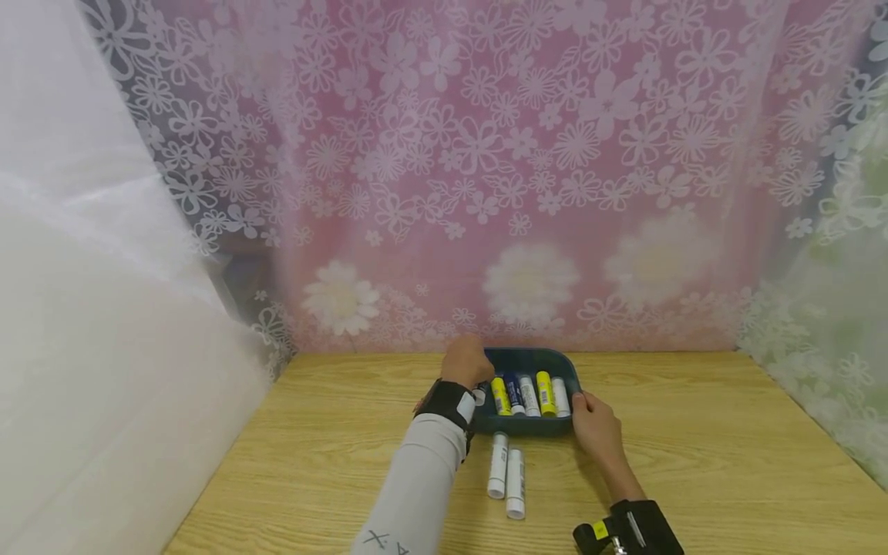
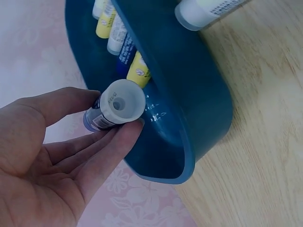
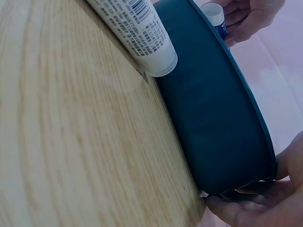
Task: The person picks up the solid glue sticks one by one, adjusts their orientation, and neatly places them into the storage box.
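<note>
- Five glue sticks (image 1: 529,395) line the teal tray (image 1: 525,426), with room at its left end; the far edge of the table (image 1: 312,462) runs just behind.
- I see the left hand (image 2: 61,161) pinching a blue-labelled stick (image 2: 113,108) there, fingers drawn in around it.
- The right hand (image 1: 600,432) grips the tray's right edge.
- Two white tubes (image 1: 516,483) lie before the tray; one barcode (image 3: 140,10) shows, small print (image 3: 144,35) unreadable.

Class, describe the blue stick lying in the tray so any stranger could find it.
On the table sits a teal tray. In the head view, the blue stick is second from left of five lying there, the only dark blue among yellow and white.
</note>
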Tool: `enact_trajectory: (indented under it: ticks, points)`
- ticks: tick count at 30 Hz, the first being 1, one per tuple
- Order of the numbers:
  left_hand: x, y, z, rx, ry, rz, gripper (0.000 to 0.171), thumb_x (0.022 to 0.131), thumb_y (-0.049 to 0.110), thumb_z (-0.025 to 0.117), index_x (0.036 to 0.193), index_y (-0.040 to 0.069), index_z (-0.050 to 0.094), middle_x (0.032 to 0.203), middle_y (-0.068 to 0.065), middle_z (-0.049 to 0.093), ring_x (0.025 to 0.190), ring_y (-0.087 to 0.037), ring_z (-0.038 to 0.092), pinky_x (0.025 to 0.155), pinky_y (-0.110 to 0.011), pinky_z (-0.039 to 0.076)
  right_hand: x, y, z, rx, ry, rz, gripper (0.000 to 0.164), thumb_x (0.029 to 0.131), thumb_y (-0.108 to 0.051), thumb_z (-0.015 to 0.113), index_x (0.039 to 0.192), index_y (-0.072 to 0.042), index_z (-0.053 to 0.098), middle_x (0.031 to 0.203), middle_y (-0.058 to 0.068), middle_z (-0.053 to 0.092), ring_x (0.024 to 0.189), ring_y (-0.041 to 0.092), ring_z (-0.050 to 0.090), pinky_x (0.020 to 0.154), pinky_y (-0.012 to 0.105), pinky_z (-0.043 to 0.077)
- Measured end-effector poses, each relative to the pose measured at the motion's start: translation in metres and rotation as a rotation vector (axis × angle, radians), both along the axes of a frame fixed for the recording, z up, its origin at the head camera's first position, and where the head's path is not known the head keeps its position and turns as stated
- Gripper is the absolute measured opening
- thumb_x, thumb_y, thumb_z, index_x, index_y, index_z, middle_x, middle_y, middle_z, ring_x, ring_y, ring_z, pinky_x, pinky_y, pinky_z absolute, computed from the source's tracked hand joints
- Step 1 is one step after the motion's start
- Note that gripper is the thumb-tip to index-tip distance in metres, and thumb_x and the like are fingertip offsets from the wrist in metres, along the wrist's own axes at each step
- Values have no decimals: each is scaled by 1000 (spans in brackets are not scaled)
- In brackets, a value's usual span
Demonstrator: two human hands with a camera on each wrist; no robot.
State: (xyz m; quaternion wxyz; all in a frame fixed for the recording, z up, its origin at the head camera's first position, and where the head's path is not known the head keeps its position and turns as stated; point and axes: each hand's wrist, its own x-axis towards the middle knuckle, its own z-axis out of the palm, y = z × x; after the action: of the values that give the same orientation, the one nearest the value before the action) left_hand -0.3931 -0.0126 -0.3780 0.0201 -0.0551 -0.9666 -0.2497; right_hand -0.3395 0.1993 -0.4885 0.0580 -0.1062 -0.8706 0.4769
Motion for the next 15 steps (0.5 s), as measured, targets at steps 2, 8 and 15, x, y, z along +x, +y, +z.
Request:
enact_trajectory:
  ticks: [2, 8, 15]
  points:
    - [1, 1, -1, -13, -1, 7, 8, 79, 7, 79, 81, 0, 76, 79, -9, 68, 65, -22, 57, 56, -36, 54, 0, -1, 0, 3, -2, 2, 57, 109, -34, 30, 152, 2, 41, 153, 30, 41, 143, 52, 35, 117, 64, 29]
    - [0, 2, -7, -83, 37, 14, 12, 80, 11, 80, 73, 4, 73, 71, -6, 63, 63, -21, 57, 55, -36, 53, -1, -2, 0, -5, -13, 8, 57, 109, -35, 30, 152, 1, 41, 154, 29, 40, 144, 50, 34, 117, 64, 29]
    - [-2, 5, -18, -18, 14, -6, 9, 83, 8, 77, 83, 1, 71, 75, -9, 65, 62, -23, 59, 52, -34, 46, 0, 0, 0, -17, -12, -9, 57, 109, -35, 31, 152, 0, 42, 154, 28, 41, 144, 50, 34, 117, 63, 29]
